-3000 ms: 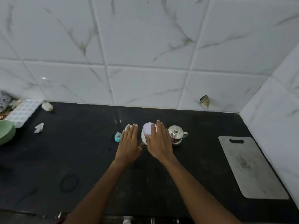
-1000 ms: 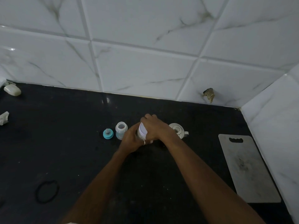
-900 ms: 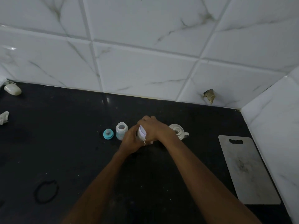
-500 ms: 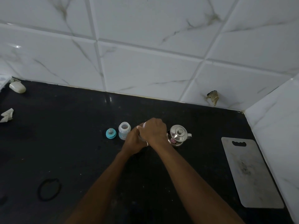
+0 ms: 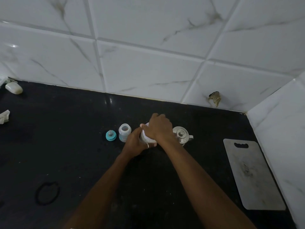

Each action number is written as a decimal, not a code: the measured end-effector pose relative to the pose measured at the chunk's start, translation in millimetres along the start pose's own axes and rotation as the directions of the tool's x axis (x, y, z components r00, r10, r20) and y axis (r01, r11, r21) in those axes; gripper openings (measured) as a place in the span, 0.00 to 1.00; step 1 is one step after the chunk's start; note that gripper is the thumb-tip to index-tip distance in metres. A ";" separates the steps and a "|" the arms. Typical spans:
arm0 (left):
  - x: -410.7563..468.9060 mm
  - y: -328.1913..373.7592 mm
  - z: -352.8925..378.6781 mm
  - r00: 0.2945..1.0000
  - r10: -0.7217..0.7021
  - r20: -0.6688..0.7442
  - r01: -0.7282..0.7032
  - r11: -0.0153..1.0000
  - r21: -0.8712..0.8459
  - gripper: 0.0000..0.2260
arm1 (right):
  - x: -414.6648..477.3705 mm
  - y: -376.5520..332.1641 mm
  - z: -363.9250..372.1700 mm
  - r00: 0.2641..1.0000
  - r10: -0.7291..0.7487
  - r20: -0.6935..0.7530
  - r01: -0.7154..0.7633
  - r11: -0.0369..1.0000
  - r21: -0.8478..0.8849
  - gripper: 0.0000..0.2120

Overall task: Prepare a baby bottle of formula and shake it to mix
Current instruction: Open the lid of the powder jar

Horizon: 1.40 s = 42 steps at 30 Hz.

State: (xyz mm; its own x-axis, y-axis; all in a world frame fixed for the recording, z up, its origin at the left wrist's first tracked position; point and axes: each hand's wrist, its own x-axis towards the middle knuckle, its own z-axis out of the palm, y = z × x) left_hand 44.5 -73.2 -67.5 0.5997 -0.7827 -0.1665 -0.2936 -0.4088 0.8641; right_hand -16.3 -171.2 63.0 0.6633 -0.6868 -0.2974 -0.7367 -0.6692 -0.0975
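- Now your left hand [image 5: 134, 143] curls its grip round the side of the white tub [image 5: 144, 139] on the counter [image 5: 66, 146].
- Your right hand [image 5: 159, 128] clamps its grip over the tub's top.
- The open baby bottle [image 5: 124, 132] stands just left of the tub, the teal teat ring [image 5: 110, 135] beside it.

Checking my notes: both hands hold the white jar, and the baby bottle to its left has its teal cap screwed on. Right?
Not quite. The head view shows the baby bottle open, its teal cap lying on the counter to its left. The rest holds: left hand and right hand both hold the white jar, bottle to its left.
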 end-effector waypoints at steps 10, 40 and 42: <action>-3.5 5.1 -2.6 0.999 0.033 -0.009 -0.033 0.999 -0.018 0.34 | -6.2 0.5 8.3 0.985 -0.147 0.086 0.153 0.986 -0.063 0.26; -2.2 -2.2 -2.1 0.999 0.050 0.016 -0.049 0.999 -0.020 0.37 | -20.0 13.3 11.0 0.974 -0.227 0.016 0.225 0.969 0.106 0.38; -3.2 -1.4 -1.5 0.998 0.068 0.001 -0.068 0.997 -0.024 0.36 | -28.2 19.2 11.3 0.982 -0.187 -0.007 0.186 0.970 0.153 0.37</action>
State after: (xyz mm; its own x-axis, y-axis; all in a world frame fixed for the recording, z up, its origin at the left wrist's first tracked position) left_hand 44.2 -69.4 -67.5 0.5779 -0.8089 -0.1078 -0.3155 -0.3433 0.8846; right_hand -50.6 -161.4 58.8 0.7905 -0.5512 -0.2670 -0.6115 -0.7339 -0.2955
